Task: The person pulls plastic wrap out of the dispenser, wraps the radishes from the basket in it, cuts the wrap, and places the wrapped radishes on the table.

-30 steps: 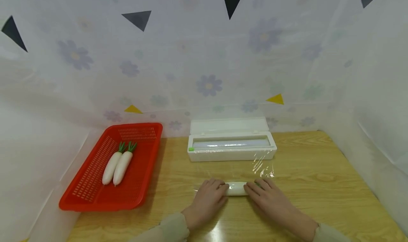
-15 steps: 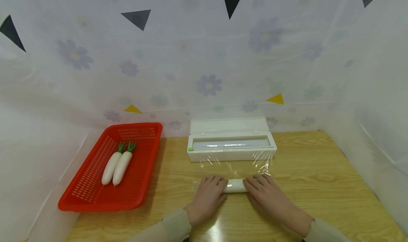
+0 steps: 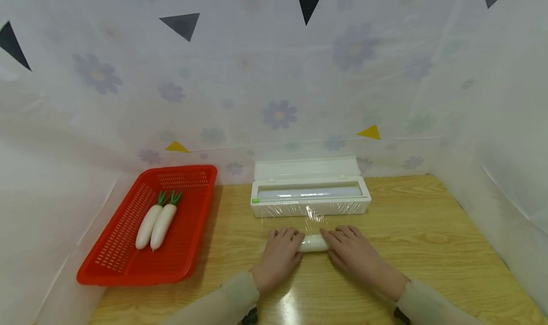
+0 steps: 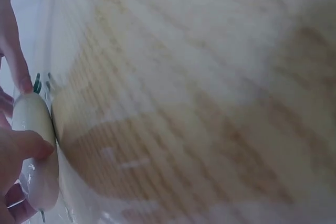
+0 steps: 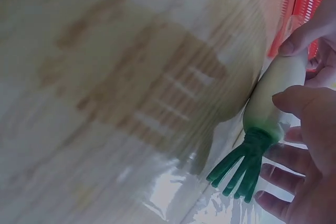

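A white radish (image 3: 311, 243) lies crosswise on the wooden table under clear cling film (image 3: 309, 222) that runs back to a white dispenser box (image 3: 312, 208). My left hand (image 3: 280, 258) holds the radish's left end, with the thumb (image 4: 35, 145) on its near side. At the other end my right hand (image 3: 359, 256) holds it, thumb against the near side and fingers over the far side. Green leaves (image 5: 244, 163) stick out of the radish at the right in the right wrist view. Film shines around the leaves there.
The dispenser's lid (image 3: 306, 169) stands raised, and a film roll (image 3: 308, 192) lies inside. To the left is a red plastic basket (image 3: 188, 263) holding two more white radishes (image 3: 156, 225). Pale flowered curtains (image 3: 278, 77) enclose the table at the back and sides.
Both hands have moved away from me with the radish, toward the dispenser box. The stretch of film between them has shortened. Basket and box have stayed in place.
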